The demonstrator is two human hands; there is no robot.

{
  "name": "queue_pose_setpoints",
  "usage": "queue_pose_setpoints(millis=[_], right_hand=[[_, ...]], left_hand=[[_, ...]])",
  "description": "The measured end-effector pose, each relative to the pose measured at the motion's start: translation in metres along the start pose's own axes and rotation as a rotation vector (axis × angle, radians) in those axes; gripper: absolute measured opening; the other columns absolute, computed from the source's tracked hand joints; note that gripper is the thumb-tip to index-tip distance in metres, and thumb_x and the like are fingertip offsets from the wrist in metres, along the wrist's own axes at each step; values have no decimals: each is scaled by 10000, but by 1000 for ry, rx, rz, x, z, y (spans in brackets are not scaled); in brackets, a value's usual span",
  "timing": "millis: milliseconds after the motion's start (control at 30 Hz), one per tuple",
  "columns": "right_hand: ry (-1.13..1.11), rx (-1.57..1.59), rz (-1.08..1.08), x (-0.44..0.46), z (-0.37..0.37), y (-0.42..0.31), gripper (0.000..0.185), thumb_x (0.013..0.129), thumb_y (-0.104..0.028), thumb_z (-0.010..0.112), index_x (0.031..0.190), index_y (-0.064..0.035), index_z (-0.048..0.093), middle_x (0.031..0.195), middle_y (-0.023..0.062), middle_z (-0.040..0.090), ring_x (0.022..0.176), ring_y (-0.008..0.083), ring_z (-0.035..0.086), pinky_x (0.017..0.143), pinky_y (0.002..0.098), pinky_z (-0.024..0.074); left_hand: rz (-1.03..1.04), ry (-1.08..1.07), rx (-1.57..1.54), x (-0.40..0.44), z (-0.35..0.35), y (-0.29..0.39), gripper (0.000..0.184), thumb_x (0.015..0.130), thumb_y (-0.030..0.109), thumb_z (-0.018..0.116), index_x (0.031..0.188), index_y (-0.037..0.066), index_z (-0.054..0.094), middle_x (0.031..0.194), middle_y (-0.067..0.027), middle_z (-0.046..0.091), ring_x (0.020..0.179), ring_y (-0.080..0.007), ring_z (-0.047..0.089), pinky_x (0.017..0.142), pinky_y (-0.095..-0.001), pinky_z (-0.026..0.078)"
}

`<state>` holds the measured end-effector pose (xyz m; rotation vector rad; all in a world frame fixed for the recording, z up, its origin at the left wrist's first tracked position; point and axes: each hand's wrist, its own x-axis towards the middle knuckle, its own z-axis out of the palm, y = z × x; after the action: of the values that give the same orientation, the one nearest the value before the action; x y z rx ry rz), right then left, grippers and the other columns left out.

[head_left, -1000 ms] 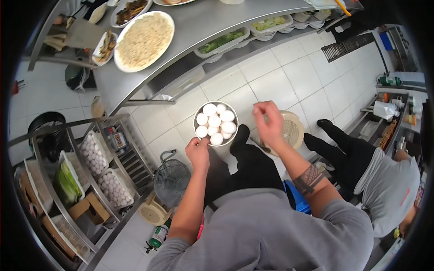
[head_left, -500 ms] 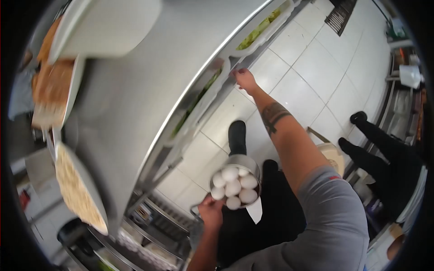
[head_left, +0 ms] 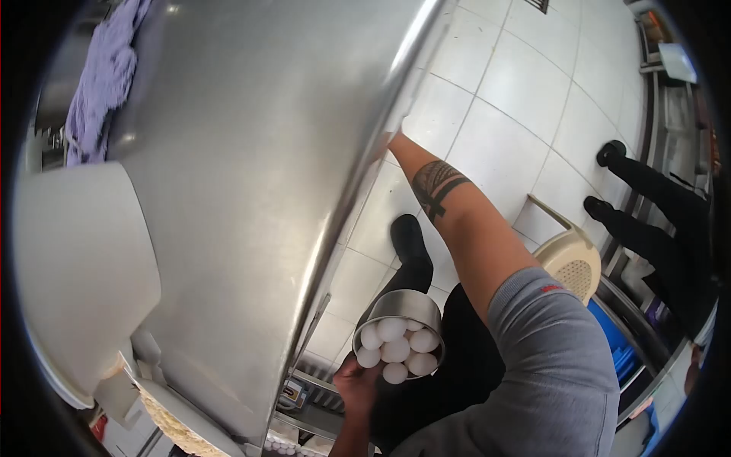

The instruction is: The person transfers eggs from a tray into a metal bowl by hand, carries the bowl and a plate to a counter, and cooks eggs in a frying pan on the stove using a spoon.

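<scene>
My left hand (head_left: 356,385) is closed on the rim or side of a round steel pot (head_left: 409,305), low in front of my legs. Several white eggs (head_left: 396,349) fill the pot, which tilts so that its open top faces me. My right arm reaches forward to the edge of the steel counter (head_left: 236,160). There my right hand (head_left: 391,142) is smeared and mostly hidden at the counter's side, so its fingers do not show.
A large white tub (head_left: 87,266) and a purple cloth (head_left: 105,80) lie on the counter's left side. At lower left is a container of pale crumbly food (head_left: 171,423). A beige plastic chair (head_left: 575,266) stands at right, near another person's dark-clad legs (head_left: 655,198).
My view has shifted along the counter. The under-counter containers of greens, which jutted out earlier, no longer show. My right hand has moved in against the counter's edge; the pot remains in my left.
</scene>
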<state>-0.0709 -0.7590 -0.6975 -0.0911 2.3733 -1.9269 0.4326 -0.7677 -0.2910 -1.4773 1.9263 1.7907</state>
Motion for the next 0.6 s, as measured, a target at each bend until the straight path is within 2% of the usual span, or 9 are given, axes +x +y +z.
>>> queue_pose_setpoints(millis=[33, 67, 100, 167, 233, 300, 367, 467, 600], right_hand=[[78, 331, -74, 7, 5, 22, 448, 722, -326, 818, 1088, -77, 748, 1058, 194, 753, 1021, 407, 706, 895, 440, 577], [93, -136, -268, -13, -30, -17, 400, 707, -303, 821, 1010, -49, 764, 955, 205, 758, 929, 431, 717, 847, 449, 592], [23, -107, -106, -19, -47, -21, 331, 727, -228, 789, 941, 23, 752, 857, 243, 740, 822, 401, 737, 732, 438, 615], [-120, 226, 445, -52, -105, -95, 286, 771, -156, 747, 934, 79, 732, 826, 239, 735, 757, 323, 752, 615, 413, 620], [-55, 431, 549, -96, -149, -123, 247, 813, -106, 700, 944, 103, 725, 798, 196, 724, 676, 264, 731, 525, 384, 611], [-26, 386, 662, -144, -206, -135, 230, 851, -82, 704, 985, 106, 704, 845, 164, 713, 648, 256, 691, 538, 390, 593], [74, 421, 756, -194, -274, -175, 211, 857, -81, 703, 980, 91, 709, 825, 143, 696, 620, 247, 667, 525, 389, 584], [210, 255, 831, -256, -383, -206, 164, 840, -73, 691, 964, 29, 726, 770, 98, 676, 624, 218, 650, 508, 373, 525], [418, 250, 808, -292, -518, -316, 185, 781, -53, 675, 932, 45, 715, 779, 106, 685, 655, 238, 677, 531, 368, 548]], left_hand=[[26, -12, 35, 0, 3, 10, 195, 821, -95, 787, 1003, -30, 764, 965, -47, 759, 896, -115, 680, 830, -308, 560], [51, -23, 70, -1, 6, 19, 139, 836, -62, 798, 962, -15, 766, 914, -23, 753, 856, -79, 659, 778, -280, 554], [45, -37, 76, -5, 7, 25, 139, 836, -62, 798, 962, -15, 766, 914, -23, 753, 856, -79, 659, 778, -280, 554], [10, -72, 125, -8, 5, 40, 101, 836, -62, 781, 917, -15, 743, 869, -5, 727, 822, -69, 635, 735, -269, 533], [5, -103, 156, -14, 14, 68, 91, 832, -59, 775, 889, -11, 723, 841, 3, 707, 800, -65, 620, 719, -261, 519], [23, -135, 177, -28, 21, 100, 88, 827, -56, 768, 862, -6, 703, 813, 12, 687, 778, -61, 604, 702, -252, 505], [78, -243, 297, -46, 23, 138, 111, 826, -60, 743, 929, -35, 711, 894, -30, 726, 839, -87, 641, 776, -270, 519], [130, -250, 314, -70, 38, 193, 88, 786, -38, 729, 790, -13, 645, 755, 14, 642, 727, -57, 556, 674, -261, 471], [274, -310, 397, -84, 69, 286, 171, 754, -22, 728, 667, 8, 585, 629, 29, 557, 641, -52, 493, 598, -263, 419]])
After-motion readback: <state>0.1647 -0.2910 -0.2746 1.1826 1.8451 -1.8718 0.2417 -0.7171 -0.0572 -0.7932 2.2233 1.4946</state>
